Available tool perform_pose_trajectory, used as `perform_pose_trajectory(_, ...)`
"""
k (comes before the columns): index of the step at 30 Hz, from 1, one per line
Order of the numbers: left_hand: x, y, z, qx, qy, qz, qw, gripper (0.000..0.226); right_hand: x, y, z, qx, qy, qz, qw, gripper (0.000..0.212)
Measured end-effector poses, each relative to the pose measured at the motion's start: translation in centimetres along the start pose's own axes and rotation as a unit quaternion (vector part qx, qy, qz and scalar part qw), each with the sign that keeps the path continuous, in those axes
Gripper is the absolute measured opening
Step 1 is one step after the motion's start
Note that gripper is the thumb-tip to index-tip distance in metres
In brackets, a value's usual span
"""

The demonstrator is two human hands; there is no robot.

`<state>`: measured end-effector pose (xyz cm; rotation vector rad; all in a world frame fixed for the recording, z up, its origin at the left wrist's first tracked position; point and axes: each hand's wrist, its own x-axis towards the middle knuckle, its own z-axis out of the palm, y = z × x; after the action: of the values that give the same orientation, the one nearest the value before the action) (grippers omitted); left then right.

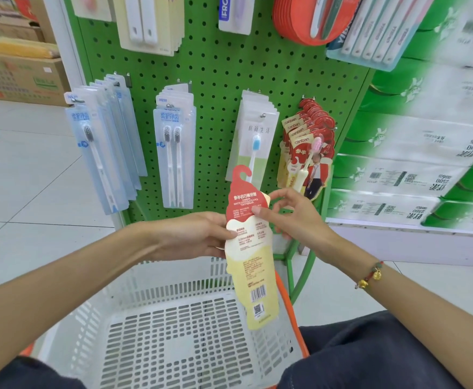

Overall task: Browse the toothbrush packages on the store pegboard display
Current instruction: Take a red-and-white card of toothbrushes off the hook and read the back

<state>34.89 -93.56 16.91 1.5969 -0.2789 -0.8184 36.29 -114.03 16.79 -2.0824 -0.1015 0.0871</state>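
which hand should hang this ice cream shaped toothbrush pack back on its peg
Probably the right hand: it pinches the pack near its hook end and sits just below the matching red packs. The left hand holds it lower down, farther from that peg.

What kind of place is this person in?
Most likely a shop aisle: a green pegboard hung with toothbrush packages, stacked tissue packs on shelves beside it, and a white shopping basket below the hands.

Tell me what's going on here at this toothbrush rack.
A person holds one ice-cream-shaped toothbrush package in both hands, back side facing them: left hand at its edge, right hand pinching its upper part. It is off the green pegboard, over a white basket. Matching packages hang behind.
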Motion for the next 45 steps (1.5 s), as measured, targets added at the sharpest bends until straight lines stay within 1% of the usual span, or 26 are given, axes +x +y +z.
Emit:
perform_pose_trajectory(3,0.0,0.0,-0.1,0.0,-0.019,0.003,1.0,0.032,0.1,0.0,-0.1,0.043,-0.004,0.007,0.999,0.03)
perform_pose_trajectory(5,0.2,0.0,-0.4,0.008,-0.006,0.01,1.0,0.032,0.1,-0.3,-0.4,0.084,-0.003,0.013,0.996,0.032)
perform_pose_trajectory(7,0.4,-0.1,-0.7,0.019,0.031,0.027,0.999,0.032,0.0,-0.4,-0.6,0.107,0.01,0.015,0.994,0.034)
perform_pose_trajectory(10,0.6,-0.3,-1.0,0.039,0.112,0.051,0.992,0.028,0.0,-0.4,-0.6,0.113,0.03,0.005,0.993,0.024)
perform_pose_trajectory(14,0.7,-0.3,-0.3,0.064,0.163,0.07,0.982,0.023,0.1,-0.6,-0.6,0.107,0.029,0.001,0.994,0.022)
perform_pose_trajectory(16,0.7,-0.4,-0.1,0.081,0.164,0.079,0.98,0.023,0.2,-0.5,-0.6,0.102,0.031,0.004,0.994,0.022)
perform_pose_trajectory(19,0.6,-0.3,0.2,0.097,0.156,0.081,0.98,0.025,0.2,-0.4,-0.7,0.095,0.057,-0.009,0.994,0.027)
perform_pose_trajectory(25,0.6,0.0,0.1,0.095,0.153,0.078,0.981,0.022,-0.1,-0.8,-0.5,0.097,0.089,-0.045,0.99,0.023)
perform_pose_trajectory(27,0.7,0.0,-0.1,0.089,0.161,0.087,0.979,0.023,-0.2,-0.8,-0.4,0.113,0.07,-0.03,0.991,0.019)
perform_pose_trajectory(29,0.8,-0.2,-0.1,0.077,0.18,0.1,0.975,0.023,-0.4,-0.7,-0.2,0.124,0.021,-0.013,0.992,0.018)
perform_pose_trajectory(31,0.9,-0.2,-0.2,0.046,0.214,0.12,0.968,0.023,-0.4,-0.4,-0.1,0.084,-0.032,-0.003,0.996,0.026)
perform_pose_trajectory(33,1.0,-0.1,-0.3,0.004,0.253,0.143,0.957,0.022,-0.3,-0.2,-0.3,0.044,-0.067,0.005,0.997,0.032)
perform_pose_trajectory(36,1.0,0.1,-0.4,-0.03,0.293,0.162,0.942,0.021,-0.1,0.1,-0.9,0.049,-0.079,0.007,0.996,0.027)
perform_pose_trajectory(41,1.1,0.3,-0.9,-0.072,0.336,0.165,0.924,0.021,-0.1,0.6,-1.7,0.077,-0.1,-0.004,0.992,0.021)
perform_pose_trajectory(45,1.0,0.5,-1.0,-0.084,0.339,0.167,0.922,0.018,0.1,0.9,-1.9,0.082,-0.081,0.005,0.993,0.018)
